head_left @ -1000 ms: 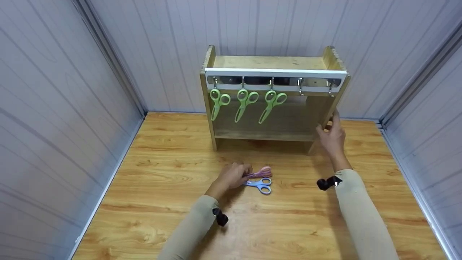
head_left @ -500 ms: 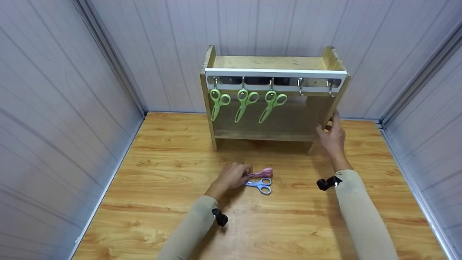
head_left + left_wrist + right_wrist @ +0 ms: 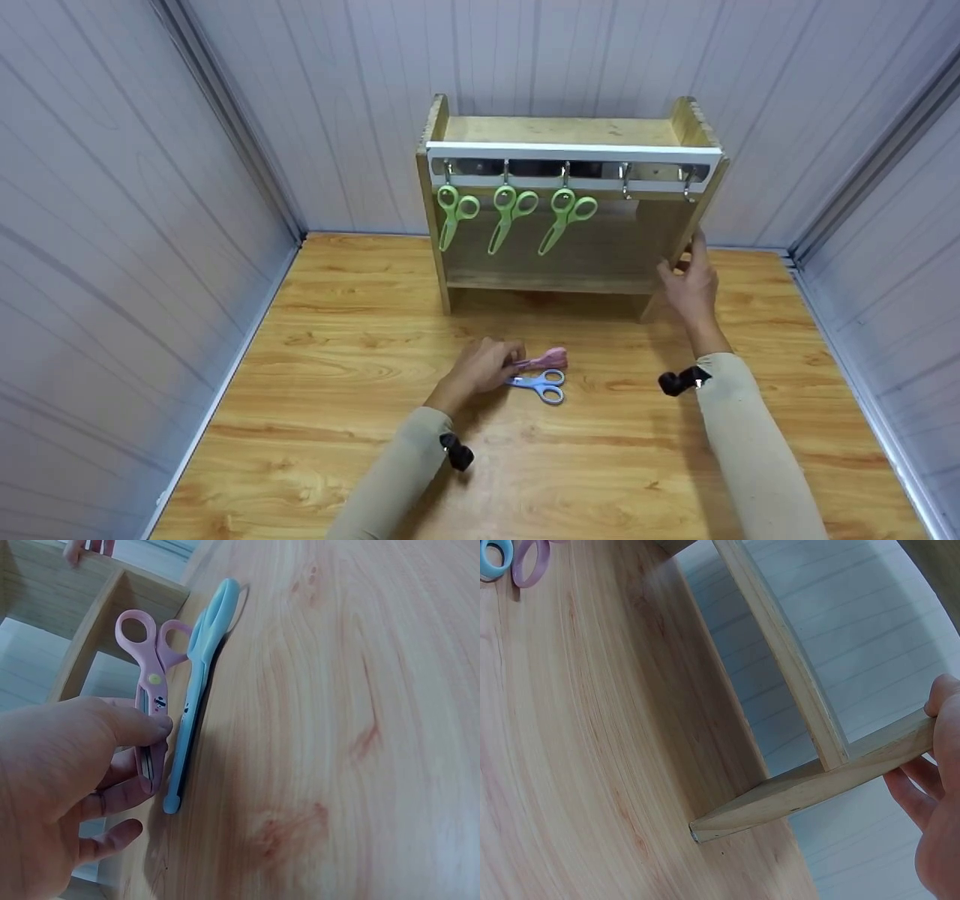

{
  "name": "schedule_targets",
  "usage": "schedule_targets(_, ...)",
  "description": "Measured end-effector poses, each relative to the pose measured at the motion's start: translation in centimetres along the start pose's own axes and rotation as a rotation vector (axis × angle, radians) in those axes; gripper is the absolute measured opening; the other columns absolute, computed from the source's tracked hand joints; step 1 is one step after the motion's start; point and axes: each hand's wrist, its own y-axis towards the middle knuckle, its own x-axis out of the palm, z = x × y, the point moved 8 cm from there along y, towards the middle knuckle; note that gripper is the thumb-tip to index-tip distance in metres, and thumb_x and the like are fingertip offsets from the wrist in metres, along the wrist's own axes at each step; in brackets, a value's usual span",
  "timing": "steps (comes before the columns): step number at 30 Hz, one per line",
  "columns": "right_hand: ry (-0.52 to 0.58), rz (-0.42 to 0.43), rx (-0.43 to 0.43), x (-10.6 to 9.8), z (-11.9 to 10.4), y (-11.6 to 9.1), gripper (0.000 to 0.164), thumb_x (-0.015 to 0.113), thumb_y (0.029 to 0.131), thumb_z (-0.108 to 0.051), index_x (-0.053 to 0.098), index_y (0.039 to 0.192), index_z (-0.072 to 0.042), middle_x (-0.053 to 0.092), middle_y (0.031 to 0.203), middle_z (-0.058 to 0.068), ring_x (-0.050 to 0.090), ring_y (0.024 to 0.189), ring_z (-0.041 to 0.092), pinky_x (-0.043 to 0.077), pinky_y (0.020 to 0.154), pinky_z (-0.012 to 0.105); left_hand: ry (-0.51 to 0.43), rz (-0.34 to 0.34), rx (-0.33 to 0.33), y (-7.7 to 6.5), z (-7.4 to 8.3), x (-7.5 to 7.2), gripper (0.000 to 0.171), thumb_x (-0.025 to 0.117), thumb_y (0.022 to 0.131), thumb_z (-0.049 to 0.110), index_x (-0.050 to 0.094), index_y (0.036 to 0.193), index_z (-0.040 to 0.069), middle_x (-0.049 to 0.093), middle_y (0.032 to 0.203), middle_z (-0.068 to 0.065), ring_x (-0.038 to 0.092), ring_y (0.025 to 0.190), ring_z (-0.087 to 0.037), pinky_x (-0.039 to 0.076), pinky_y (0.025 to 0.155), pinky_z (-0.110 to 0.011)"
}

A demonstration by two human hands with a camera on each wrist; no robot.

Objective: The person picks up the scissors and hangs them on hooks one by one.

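Pink scissors (image 3: 154,682) are pinched by their blade end between the thumb and fingers of my left hand (image 3: 481,365), handles pointing away from it. Right beside them, blue scissors (image 3: 541,386) lie on the wooden floor, blades partly hidden behind the hand in the head view. My right hand (image 3: 690,289) grips the right side panel (image 3: 817,780) of a small wooden shelf (image 3: 555,281), thumb on one face and fingers on the other. Across the shelf's top front runs a white hook rail (image 3: 592,152). Green scissors (image 3: 505,217) hang there by one handle loop, with similar green pairs either side.
Two hooks (image 3: 625,180) at the rail's right end carry nothing. Panelled walls (image 3: 570,60) enclose the wooden floor (image 3: 337,300) at the back and both sides. A black camera (image 3: 456,452) is strapped to each wrist.
The pink scissors' handles have turned slightly in my left hand's fingers. Both hands, the shelf and the blue scissors have stayed in place.
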Motion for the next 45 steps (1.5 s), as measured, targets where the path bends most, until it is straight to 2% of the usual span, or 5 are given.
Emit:
schedule_targets(8,0.001,0.011,-0.018,-0.1,-0.2,0.1,0.081,0.064,0.104,-0.006,0.030,0.177,-0.015,0.065,0.149,0.031,0.075,0.123,0.056,0.043,0.082,0.002,-0.057,-0.007,-0.013,-1.5,4.6,-5.7,0.005,0.079,0.105,0.021,0.075,0.107,0.017,0.087,0.095,0.001,0.078,0.084,-0.020,0.057,0.074,-0.036)
schedule_targets(10,0.001,0.010,-0.019,-0.1,-0.2,0.1,0.081,0.064,0.105,-0.006,0.030,0.177,-0.015,0.065,0.149,0.031,0.075,0.124,0.057,0.042,0.082,0.001,-0.050,-0.019,-0.037,-1.7,5.0,-6.2,0.005,0.078,0.106,0.021,0.075,0.108,0.018,0.087,0.097,0.001,0.078,0.085,-0.019,0.056,0.075,-0.034)
schedule_targets(24,0.000,-0.018,0.003,0.0,0.1,0.1,0.082,0.064,0.106,-0.011,0.027,0.178,-0.015,0.062,0.153,0.033,0.074,0.128,0.057,0.041,0.078,0.000,-0.080,-0.036,-0.072,-1.6,5.5,-7.0,0.009,0.075,0.109,0.025,0.077,0.114,0.018,0.088,0.106,0.001,0.079,0.091,-0.019,0.060,0.080,-0.037)
schedule_targets(31,-0.007,-0.010,-0.002,0.0,0.0,0.1,0.080,0.063,0.105,-0.012,0.029,0.177,-0.015,0.064,0.152,0.031,0.074,0.126,0.056,0.043,0.082,0.005,-0.125,0.040,0.010,-1.1,5.0,-6.6,0.010,0.078,0.106,0.022,0.075,0.111,0.014,0.088,0.100,-0.003,0.080,0.088,-0.020,0.063,0.079,-0.043)
schedule_targets(45,-0.001,-0.008,-0.013,-0.1,0.0,0.0,0.079,0.065,0.106,-0.012,0.030,0.176,-0.015,0.064,0.151,0.033,0.074,0.126,0.056,0.042,0.081,0.002,-0.128,0.023,-0.023,-1.1,6.3,-8.6,0.008,0.077,0.106,0.016,0.075,0.113,0.013,0.087,0.101,-0.002,0.074,0.085,-0.017,0.055,0.074,-0.032)
